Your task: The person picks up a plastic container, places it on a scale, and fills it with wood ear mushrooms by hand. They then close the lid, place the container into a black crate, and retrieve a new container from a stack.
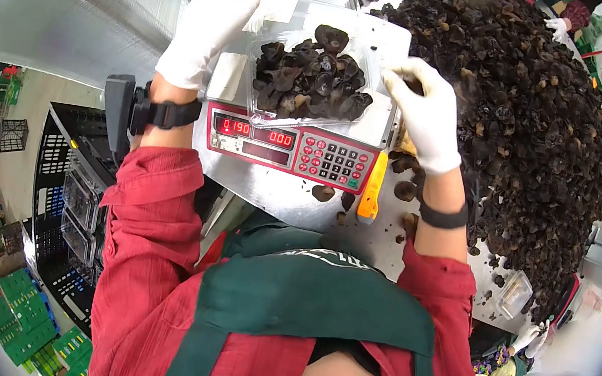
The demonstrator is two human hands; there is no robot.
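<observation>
Now the clear box [309,74] of dark mushrooms is kept steady on the scale [291,148] by the left hand [209,21], pinching its lid, so its weight can be read; mushrooms are pinched by the right hand [423,109].

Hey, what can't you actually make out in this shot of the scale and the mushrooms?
Head view only:
- Weighing scale platform: mostly covered by the clear container of dried mushrooms.
- Lower red display row: too small to read.
- Right hand fingers' grip: hidden behind the hand.
- Mushroom pile: far side cut off by the lens edge.

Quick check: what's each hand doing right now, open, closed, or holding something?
Left hand: closed on the raised lid of the clear plastic container on the scale.
Right hand: fingers curled at the container's right edge; whether it grips anything cannot be told.
</observation>
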